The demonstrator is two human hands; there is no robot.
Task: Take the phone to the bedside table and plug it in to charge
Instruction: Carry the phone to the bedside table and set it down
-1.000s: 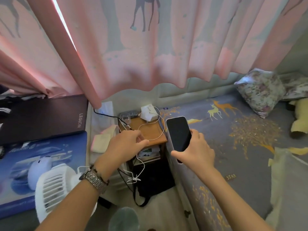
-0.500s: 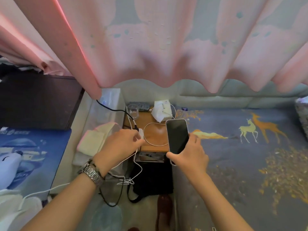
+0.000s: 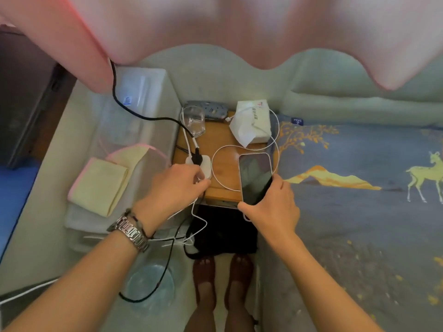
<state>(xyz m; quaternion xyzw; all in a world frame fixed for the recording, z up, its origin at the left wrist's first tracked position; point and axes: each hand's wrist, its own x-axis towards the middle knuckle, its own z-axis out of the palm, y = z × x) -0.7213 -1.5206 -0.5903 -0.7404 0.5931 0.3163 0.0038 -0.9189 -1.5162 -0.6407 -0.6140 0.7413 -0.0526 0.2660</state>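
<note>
A phone (image 3: 255,176) with a dark screen and pale edge is held upright-flat over the right side of the small wooden bedside table (image 3: 221,137). My right hand (image 3: 271,207) grips its lower end. My left hand (image 3: 176,188) pinches the white charging cable (image 3: 217,178) right beside a white power adapter (image 3: 202,164) at the table's left front corner. The cable loops across the tabletop to the phone's left and runs up toward the tissue pack. A black plug sits in the adapter. The cable's tip is hidden by my fingers.
A glass cup (image 3: 193,121), a white tissue pack (image 3: 253,123) and a grey power strip (image 3: 211,109) stand at the table's back. A pink curtain (image 3: 215,25) hangs overhead. The bed (image 3: 359,188) lies right, a clear box with a folded yellow cloth (image 3: 100,188) left, a black bag (image 3: 225,228) below.
The view has tilted down and closer to the table. Both hands have moved forward over the tabletop; the left hand has reached the adapter and the phone hangs lower over the table.
</note>
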